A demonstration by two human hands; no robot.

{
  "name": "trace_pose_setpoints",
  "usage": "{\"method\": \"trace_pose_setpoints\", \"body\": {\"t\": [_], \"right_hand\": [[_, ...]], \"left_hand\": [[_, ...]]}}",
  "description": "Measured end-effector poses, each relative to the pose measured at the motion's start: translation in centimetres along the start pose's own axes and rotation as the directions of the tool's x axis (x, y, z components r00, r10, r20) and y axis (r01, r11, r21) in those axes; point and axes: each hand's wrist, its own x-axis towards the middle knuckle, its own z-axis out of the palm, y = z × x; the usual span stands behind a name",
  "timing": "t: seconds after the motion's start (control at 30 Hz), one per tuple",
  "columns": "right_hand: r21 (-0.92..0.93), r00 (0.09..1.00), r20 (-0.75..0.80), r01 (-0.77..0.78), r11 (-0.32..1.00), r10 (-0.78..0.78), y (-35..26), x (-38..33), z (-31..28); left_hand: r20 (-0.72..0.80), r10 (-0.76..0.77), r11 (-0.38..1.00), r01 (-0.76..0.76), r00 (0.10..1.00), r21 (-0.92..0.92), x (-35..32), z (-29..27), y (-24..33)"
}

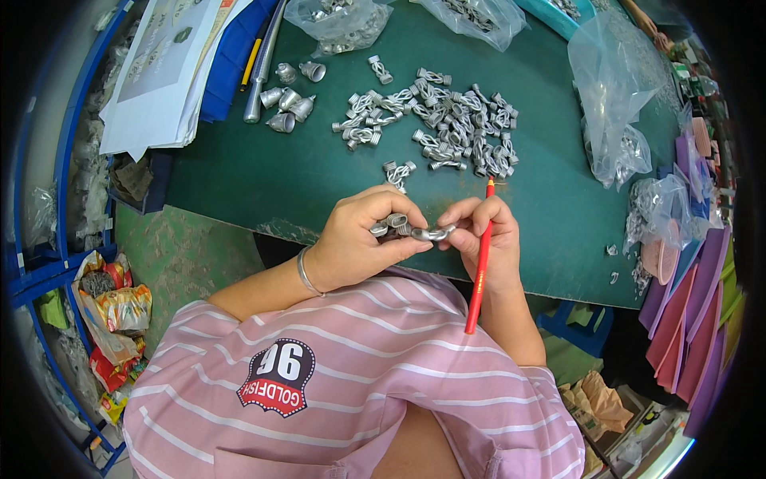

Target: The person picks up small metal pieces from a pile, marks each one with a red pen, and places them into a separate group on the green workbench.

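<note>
My left hand (pixel 359 231) is closed round several small silver metal fittings (pixel 391 223) with threaded ends. Between both hands is one curved silver metal piece (pixel 433 234); my left thumb and finger grip one end, my right fingertips pinch the other. My right hand (pixel 493 231) also has a long red pencil (pixel 481 275) tucked between its fingers, tip pointing away from me. Just beyond the hands, a few loose fittings (pixel 397 172) lie on the green tabletop (pixel 279 180). Farther off spreads a large heap of similar twisted-loop fittings (pixel 463 120).
Bell-shaped silver caps (pixel 291 102) sit at the far left, beside a metal rod (pixel 259 76), a yellow pencil (pixel 251 64) and papers (pixel 155 80). Plastic bags of parts (pixel 339 24) stand along the back, another bag (pixel 614 112) at right. Coloured boards (pixel 686 311) lean by the right edge.
</note>
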Motion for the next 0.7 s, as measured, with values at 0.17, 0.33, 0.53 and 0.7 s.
{"method": "trace_pose_setpoints", "body": {"t": [0.17, 0.33, 0.53, 0.7], "right_hand": [[-0.048, 0.996, -0.041, 0.083, 0.995, -0.085, 0.5, -0.4, 0.7], [-0.353, 0.928, -0.063, 0.324, 0.878, -0.368, -0.2, -0.4, 1.9], [-0.493, 0.886, 0.104, 0.441, 0.750, -0.452, -1.0, -0.2, 3.0], [-0.518, 0.954, 0.120, 0.297, 0.802, -0.275, -1.1, 1.3, 2.8]], "left_hand": [[0.011, 0.035, 0.999, -0.034, 0.999, -0.032, 0.3, 0.2, 0.6], [0.053, -0.347, 0.871, 0.342, 0.936, -0.352, 0.1, -0.1, 0.2], [0.267, -0.488, 0.521, 0.522, 0.831, -0.675, 0.0, 0.4, -0.4], [0.346, -0.544, 0.183, 0.511, 0.764, -0.840, -1.4, -1.5, -1.0]]}}
